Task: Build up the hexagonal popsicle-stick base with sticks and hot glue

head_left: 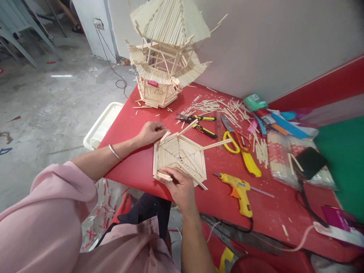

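Note:
On the red table lies a flat hexagonal panel (167,157) built of rows of thin wooden sticks. Pairs of sticks rise from its corners, such as the stick post (214,145) leaning out at the right. My left hand (152,133) is closed at the far left corner, its fingertips pinching a short upright wooden stick (165,137). At the near left corner my right hand (180,185) is closed around another short wooden post (163,176). A loose-looking stick (196,172) lies slantwise across the panel's near right part.
A tiered stick pagoda (165,57) stands at the back. Right of the panel are pliers (199,123), scissors (231,136), a yellow cutter (250,163) and a glue gun (237,189) with its cord. Scattered sticks (210,106) and bagged sticks (281,157) lie beyond.

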